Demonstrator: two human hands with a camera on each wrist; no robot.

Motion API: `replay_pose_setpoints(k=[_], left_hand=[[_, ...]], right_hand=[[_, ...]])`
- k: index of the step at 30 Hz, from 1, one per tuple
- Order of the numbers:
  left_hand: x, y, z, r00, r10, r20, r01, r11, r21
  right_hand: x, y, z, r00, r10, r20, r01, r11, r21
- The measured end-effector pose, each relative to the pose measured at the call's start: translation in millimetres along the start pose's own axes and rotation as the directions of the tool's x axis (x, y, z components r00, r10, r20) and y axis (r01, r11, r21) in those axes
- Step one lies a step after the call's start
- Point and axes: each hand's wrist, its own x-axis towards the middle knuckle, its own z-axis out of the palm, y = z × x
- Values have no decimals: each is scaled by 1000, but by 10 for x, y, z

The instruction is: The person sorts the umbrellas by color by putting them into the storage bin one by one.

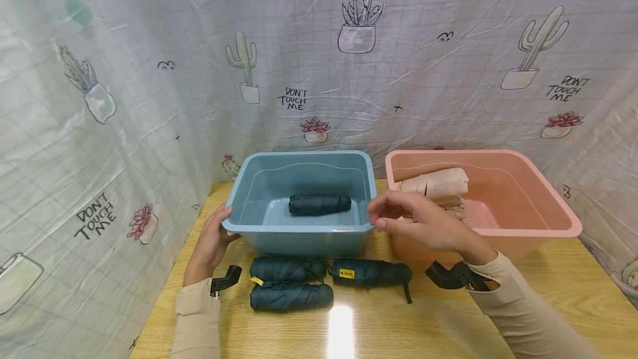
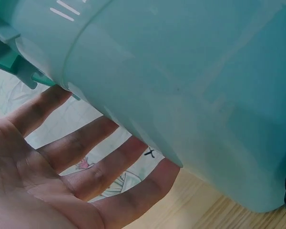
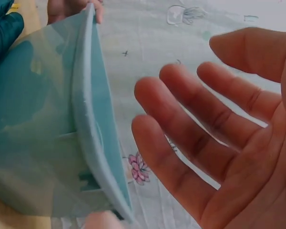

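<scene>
A blue plastic bin [image 1: 301, 242] stands on the table with one dark green folded umbrella [image 1: 319, 205] lying inside it. My left hand [image 1: 213, 240] touches the bin's left end, its straight fingers [image 2: 128, 157] at the edge of the wall. At the right end, my right hand [image 1: 421, 220] hovers near the rim with loosely bent fingers and holds nothing. Just in front of the bin lie three more folded umbrellas: a rear left one [image 1: 284, 268], a front left one [image 1: 289, 297] and a right one [image 1: 371, 273]. Two of them show yellow tags.
To the right stands a pink bin [image 1: 528, 232] with beige folded bundles [image 1: 438, 181] at its left side, partly hidden by my right hand. A curtain [image 1: 319, 71] printed with cacti hangs behind the wooden table [image 1: 399, 331] and along its left.
</scene>
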Motion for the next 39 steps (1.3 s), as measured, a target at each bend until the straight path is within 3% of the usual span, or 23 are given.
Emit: replay_pose_setpoints(k=[4, 9, 14, 19, 26, 34, 39], left_hand=[[5, -10, 9, 1000, 3, 3, -3, 1000, 6], [14, -18, 21, 1000, 3, -6, -3, 1000, 19], [27, -23, 27, 1000, 3, -17, -2, 1000, 31], [46, -33, 27, 1000, 11, -18, -10, 999, 33], [61, -43, 30, 1000, 20, -24, -19, 999, 40], [57, -58, 22, 1000, 9, -27, -8, 1000, 28], [51, -76, 11, 999, 4, -37, -3, 999, 32]], right_hand=[[-198, 48, 72, 998, -60, -17, 60, 998, 3], [-443, 135, 173, 997, -72, -22, 72, 996, 47], [-662, 307, 286, 999, -16, -48, 18, 999, 48], [-837, 529, 435, 993, 97, -71, -101, 994, -44], [-1029, 807, 658, 969, 217, -123, -235, 958, -166], [-1087, 987, 809, 962, 199, -187, -250, 919, -305], [-1056, 1045, 890, 957, 215, -197, -280, 864, -419]])
